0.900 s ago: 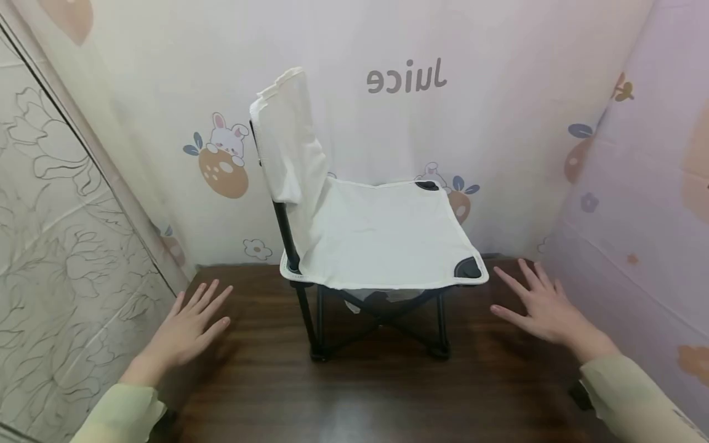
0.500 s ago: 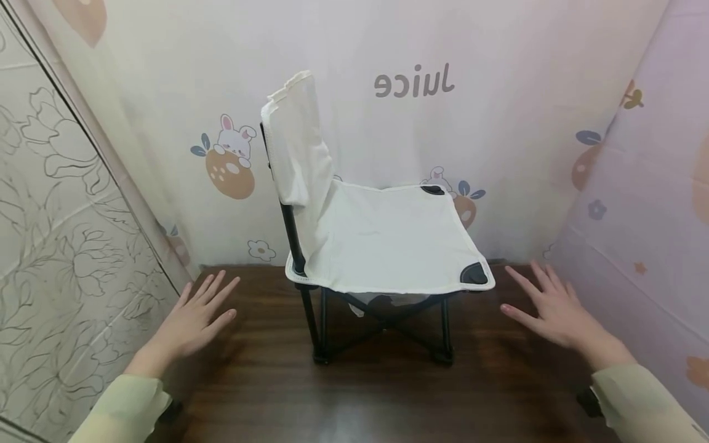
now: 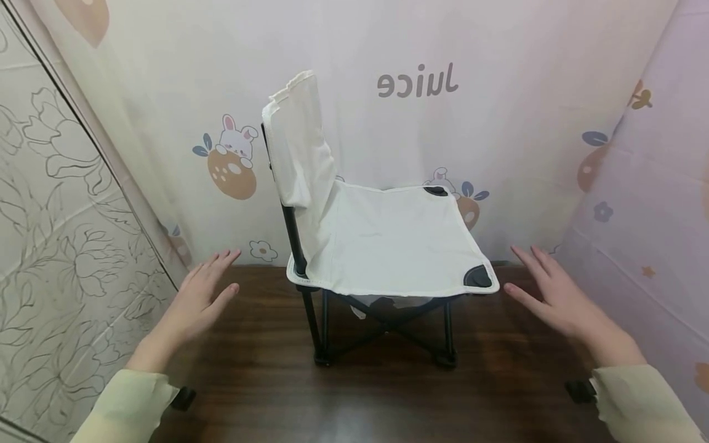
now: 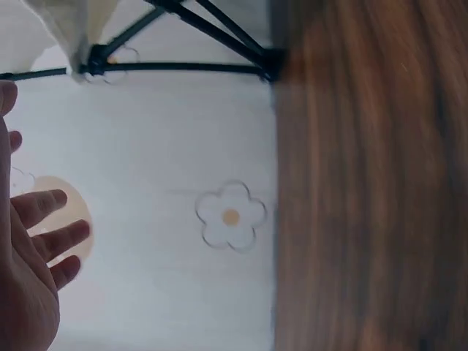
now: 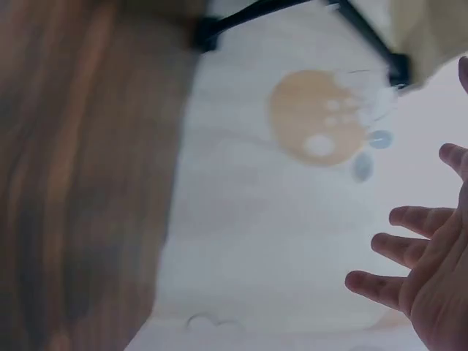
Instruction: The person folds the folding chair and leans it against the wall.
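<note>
A small folding chair (image 3: 399, 240) with a white fabric seat and back and black tube legs stands unfolded on the dark wooden table (image 3: 354, 400). Its backrest (image 3: 301, 154) rises on the left and its seat extends to the right. My left hand (image 3: 194, 301) is to the left of the chair, apart from it, fingers extended and holding nothing. On the other side my right hand (image 3: 565, 301) is held with straight fingers, thumb tip near the seat's front right corner. Both wrist views show the palms bare, with the chair's black legs (image 4: 183, 67) (image 5: 256, 13) nearby.
Behind the table hangs a pale curtain (image 3: 476, 123) printed with bunnies, carrots and the mirrored word "Juice". A panel with flower line drawings (image 3: 66, 246) flanks the left side, and a lilac printed curtain (image 3: 653, 246) the right.
Both hands have turned from palms down with spread fingers to palms facing inward, fingers closer together. The view shifted slightly; the chair stands as before.
</note>
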`<state>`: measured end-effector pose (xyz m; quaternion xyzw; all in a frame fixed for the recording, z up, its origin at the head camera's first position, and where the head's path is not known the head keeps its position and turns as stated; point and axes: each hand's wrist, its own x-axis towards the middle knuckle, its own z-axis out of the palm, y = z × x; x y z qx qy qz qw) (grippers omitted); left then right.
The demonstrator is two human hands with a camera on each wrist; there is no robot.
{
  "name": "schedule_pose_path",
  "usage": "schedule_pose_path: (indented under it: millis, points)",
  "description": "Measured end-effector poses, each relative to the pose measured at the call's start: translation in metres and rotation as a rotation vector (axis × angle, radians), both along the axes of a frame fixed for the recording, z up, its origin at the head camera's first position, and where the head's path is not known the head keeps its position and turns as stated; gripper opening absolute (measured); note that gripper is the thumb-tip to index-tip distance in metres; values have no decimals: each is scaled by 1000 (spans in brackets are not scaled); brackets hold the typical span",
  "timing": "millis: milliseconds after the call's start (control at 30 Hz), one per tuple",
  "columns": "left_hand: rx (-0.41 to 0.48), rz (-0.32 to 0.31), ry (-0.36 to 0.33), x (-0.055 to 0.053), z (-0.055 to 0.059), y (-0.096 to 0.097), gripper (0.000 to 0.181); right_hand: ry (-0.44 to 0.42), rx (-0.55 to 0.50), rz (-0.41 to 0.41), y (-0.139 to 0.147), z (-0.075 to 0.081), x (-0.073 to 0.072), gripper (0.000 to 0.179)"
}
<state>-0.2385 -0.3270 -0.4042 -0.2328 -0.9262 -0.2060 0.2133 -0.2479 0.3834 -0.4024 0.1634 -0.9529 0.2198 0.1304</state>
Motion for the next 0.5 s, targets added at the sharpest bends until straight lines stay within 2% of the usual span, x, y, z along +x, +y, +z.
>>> schedule_pose_path:
  millis: [233, 500]
  points:
    - [228, -56, 19, 4, 15, 25, 67, 96, -86, 39, -30, 28, 12, 78]
    - [442, -188, 77, 19, 35, 57, 63, 213, -127, 71, -46, 33, 16, 71]
